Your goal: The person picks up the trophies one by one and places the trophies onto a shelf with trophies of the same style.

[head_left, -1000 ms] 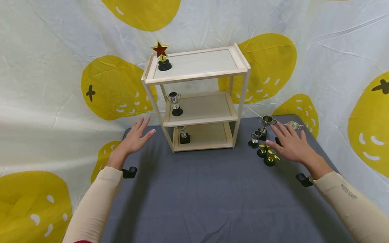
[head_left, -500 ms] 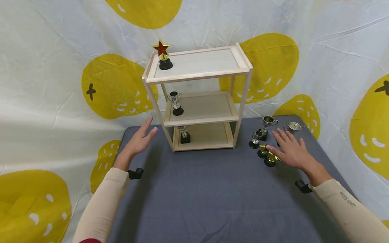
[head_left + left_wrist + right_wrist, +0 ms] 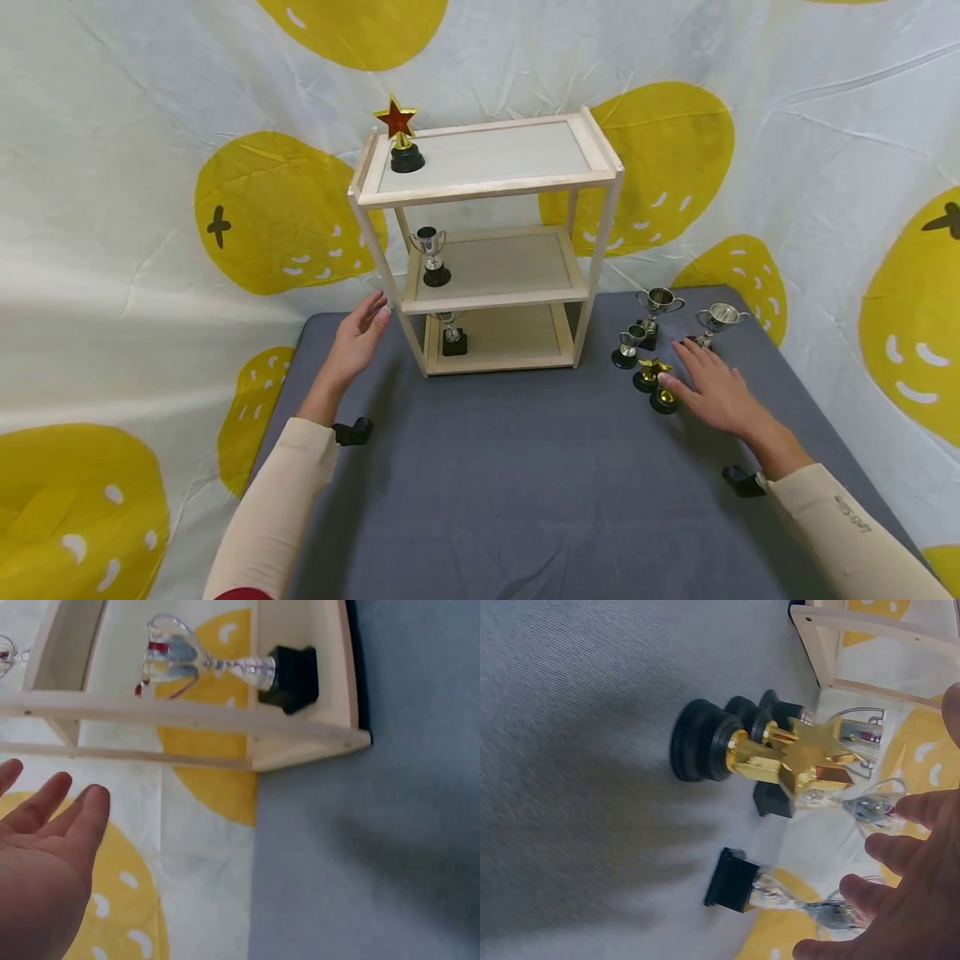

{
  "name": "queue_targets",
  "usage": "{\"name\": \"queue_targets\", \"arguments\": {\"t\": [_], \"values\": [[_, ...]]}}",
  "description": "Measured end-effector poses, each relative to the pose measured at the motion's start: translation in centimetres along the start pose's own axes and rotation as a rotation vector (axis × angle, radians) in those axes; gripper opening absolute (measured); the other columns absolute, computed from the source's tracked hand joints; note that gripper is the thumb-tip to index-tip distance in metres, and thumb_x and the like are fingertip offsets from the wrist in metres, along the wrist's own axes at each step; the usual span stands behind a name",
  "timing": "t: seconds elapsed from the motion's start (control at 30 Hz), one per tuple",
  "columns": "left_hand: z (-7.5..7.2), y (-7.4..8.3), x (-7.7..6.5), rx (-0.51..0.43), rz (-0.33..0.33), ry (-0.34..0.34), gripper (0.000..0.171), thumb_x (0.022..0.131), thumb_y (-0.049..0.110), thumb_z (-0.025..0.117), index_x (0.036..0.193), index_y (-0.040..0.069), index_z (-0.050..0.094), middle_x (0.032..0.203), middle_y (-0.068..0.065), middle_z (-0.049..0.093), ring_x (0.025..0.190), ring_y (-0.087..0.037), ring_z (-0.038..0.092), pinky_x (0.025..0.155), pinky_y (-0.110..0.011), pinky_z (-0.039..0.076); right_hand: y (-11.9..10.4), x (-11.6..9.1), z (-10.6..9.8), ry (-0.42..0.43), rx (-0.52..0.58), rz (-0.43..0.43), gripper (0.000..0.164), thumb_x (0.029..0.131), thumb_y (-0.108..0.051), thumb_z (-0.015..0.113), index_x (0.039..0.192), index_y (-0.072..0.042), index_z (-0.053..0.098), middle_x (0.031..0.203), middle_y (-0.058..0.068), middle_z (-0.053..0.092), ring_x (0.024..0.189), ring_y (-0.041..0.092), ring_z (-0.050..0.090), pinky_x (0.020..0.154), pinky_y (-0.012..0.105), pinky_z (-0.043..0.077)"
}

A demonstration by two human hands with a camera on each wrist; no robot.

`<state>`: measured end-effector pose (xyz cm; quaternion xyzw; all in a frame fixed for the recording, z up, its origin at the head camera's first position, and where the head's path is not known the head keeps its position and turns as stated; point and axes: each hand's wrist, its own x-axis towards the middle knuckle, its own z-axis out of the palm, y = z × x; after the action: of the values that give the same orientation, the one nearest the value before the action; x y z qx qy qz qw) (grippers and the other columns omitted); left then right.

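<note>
My left hand (image 3: 356,340) is beside the left post of a wooden three-tier shelf (image 3: 495,158). Its fingers are loosely bent and hold nothing. Over two gold star trophies (image 3: 651,372) at the right, my right hand (image 3: 718,393) is spread, partly hiding the nearer one. In the right wrist view, the nearer star trophy (image 3: 810,757) stands apart from the fingers (image 3: 922,808). Behind it are silver cup trophies: a large cup (image 3: 660,302), a small cup (image 3: 632,337) and another large cup (image 3: 722,317), whose base is partly hidden by the hand.
On the shelf's left side, one trophy stands per tier: a red-and-gold star trophy (image 3: 405,154) on top, a silver cup (image 3: 431,250) in the middle, another silver cup (image 3: 453,337) below. A grey cloth (image 3: 510,475) covers the table; a patterned curtain (image 3: 112,208) hangs behind.
My left hand has moved right, closer to the shelf post, and its fingers have bent a little. My right hand has lowered slightly toward the star trophies, uncovering more of the rear right cup.
</note>
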<state>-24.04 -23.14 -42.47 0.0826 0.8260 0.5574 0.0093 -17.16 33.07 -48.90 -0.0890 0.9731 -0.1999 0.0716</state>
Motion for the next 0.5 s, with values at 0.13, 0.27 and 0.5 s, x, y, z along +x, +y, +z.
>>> {"name": "queue_targets", "arguments": {"t": [0.13,0.27,0.5], "values": [[0.7,1.6,-0.3,-0.092,0.019,0.069,0.054,0.103,0.019,0.053,0.151,0.001,0.036,0.151,-0.023,0.043,0.14,-0.038,0.043,0.118,-0.053,0.036,0.4,-0.3,0.7,0.034,0.062,-0.046,0.076,0.103,-0.046,0.044,0.156,0.003,0.017,0.158,0.033,0.018,0.142,0.058,0.019,0.107,0.079,0.018],[1.3,2.3,-0.5,-0.132,0.025,0.145,0.049,0.1,0.018,0.057,0.145,0.001,0.046,0.144,-0.023,0.051,0.13,-0.03,0.054,0.113,-0.04,0.046,0.7,-0.5,1.3,0.05,0.156,-0.072,0.076,0.103,-0.041,0.047,0.154,0.007,0.018,0.155,0.037,0.02,0.141,0.058,0.02,0.11,0.074,0.02],[1.9,1.3,0.1,-0.225,0.047,0.222,0.043,0.097,0.012,0.063,0.136,-0.004,0.055,0.123,-0.01,0.064,0.103,0.001,0.063,0.092,-0.013,0.054,0.9,-1.0,2.2,0.06,0.23,-0.007,0.082,0.101,-0.045,0.051,0.155,0.005,0.015,0.156,0.035,0.02,0.141,0.058,0.021,0.11,0.074,0.022]]}}
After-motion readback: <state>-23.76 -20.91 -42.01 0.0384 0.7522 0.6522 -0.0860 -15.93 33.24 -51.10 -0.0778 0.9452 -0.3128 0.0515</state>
